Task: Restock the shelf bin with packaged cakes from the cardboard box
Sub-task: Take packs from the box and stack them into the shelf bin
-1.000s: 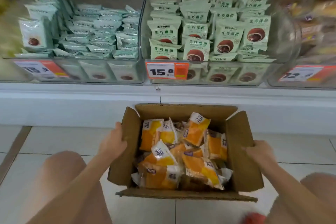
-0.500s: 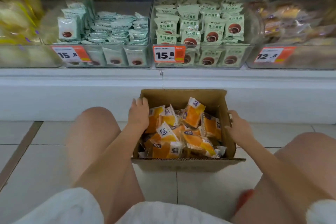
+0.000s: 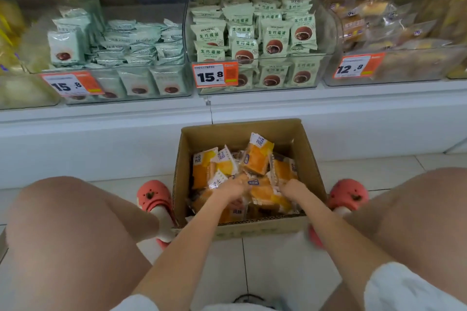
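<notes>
On my head view the cardboard box point(image 3: 312, 156) sits on the floor at six o'clock below the shelf bin point(image 3: 257, 83), full of packaged cakes point(image 3: 257, 159). My left hand point(image 3: 233, 185) and right hand point(image 3: 290, 188) reach into the cakes and touch them. I cannot tell whether either one grips a pack.

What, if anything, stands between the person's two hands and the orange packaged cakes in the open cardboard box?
Nothing visible. The brown cardboard box stands open, and the left hand and right hand are already down among the orange packaged cakes.

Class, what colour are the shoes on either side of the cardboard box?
Coral pink shoes, seen in the head view.
</notes>
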Demonstrator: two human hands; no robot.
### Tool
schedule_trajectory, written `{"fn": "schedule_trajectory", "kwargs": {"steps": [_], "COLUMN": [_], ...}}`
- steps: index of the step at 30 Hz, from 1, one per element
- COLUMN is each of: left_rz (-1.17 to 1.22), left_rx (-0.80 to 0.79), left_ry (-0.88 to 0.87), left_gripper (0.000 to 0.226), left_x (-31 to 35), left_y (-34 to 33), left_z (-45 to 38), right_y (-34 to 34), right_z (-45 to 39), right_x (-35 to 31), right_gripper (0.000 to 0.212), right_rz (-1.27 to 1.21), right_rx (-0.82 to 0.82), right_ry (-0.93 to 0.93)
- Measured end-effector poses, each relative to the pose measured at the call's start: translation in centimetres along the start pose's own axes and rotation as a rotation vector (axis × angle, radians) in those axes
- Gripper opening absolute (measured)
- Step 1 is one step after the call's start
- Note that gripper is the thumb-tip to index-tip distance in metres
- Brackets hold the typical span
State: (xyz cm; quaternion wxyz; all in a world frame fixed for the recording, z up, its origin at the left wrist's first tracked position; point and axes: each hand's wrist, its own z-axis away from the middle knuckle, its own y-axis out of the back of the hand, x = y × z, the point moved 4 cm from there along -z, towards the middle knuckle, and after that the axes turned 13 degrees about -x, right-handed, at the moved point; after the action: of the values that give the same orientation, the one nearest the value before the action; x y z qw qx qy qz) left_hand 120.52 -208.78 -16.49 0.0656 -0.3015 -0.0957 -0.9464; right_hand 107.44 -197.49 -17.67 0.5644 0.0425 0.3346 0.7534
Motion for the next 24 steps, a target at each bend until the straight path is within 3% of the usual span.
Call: {"fn": "schedule_trajectory", "kwargs": {"steps": [5, 10, 16, 21, 24], "left_rz": [0.1, 0.237, 0.52, 0.655, 0.48], "left_rx": [-0.143, -0.222, -0.244, -0.18, 0.09], "left_ry": [0.029, 0.116, -0.057, -0.286, -0.36], "left_gripper": [0.038, 0.068, 0.077, 0.046, 0.05], "left_x": [0.7, -0.3, -0.6, 0.9, 0.8], "left_y": [-0.9, 0.8, 3.6, 3.8, 3.6], "left_z": [-2.7, -2.9, -1.9, -0.5, 0.0], "right_y": [-1.2, 0.1, 2.2, 2.6, 2.0], "right_z": [-2.2, -2.8, -2.1, 0.3, 1.6], "right_x": [1.9, 2.8, 0.6, -0.3, -0.8], "right_gripper": [0.055, 0.056, 0.051, 0.027, 0.018], "right_rz": [-0.224, -0.496, -0.796, -1.11, -1.204], "right_rx": [-0.187, -0.348, -0.383, -0.297, -0.205], "right_ry": [-0.113, -0.13, 0.119, 0.367, 0.44]}}
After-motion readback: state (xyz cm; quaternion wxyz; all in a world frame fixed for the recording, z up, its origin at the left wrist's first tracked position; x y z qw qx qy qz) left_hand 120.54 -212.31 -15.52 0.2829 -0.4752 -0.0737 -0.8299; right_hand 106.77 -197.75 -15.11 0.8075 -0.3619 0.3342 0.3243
